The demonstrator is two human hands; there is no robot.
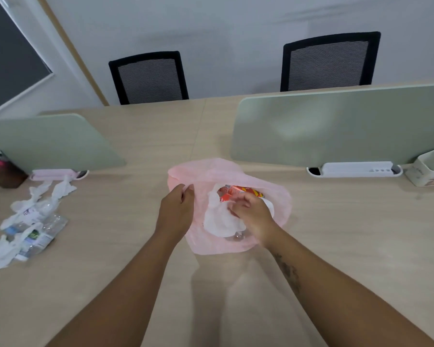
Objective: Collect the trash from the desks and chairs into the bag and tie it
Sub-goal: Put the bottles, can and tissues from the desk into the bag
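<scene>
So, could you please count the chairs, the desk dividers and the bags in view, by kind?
Chairs: 2
Dividers: 2
Pink bag: 1
Total: 5

My bag (206, 169) is pink, its tissue (218, 221) white, its wrapper (236, 190) red-orange; desk (110, 246) pale wood-grain, dividers (336, 126) sage green, chairs (148, 78) black with striped mesh.

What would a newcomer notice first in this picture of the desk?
The pink bag lying open in the middle of the desk: the left hand pinches its rim, and the right hand is in its mouth, on crumpled white paper. Next, the heap of tissues and crushed bottles at the desk's left edge, not yet collected.
</scene>
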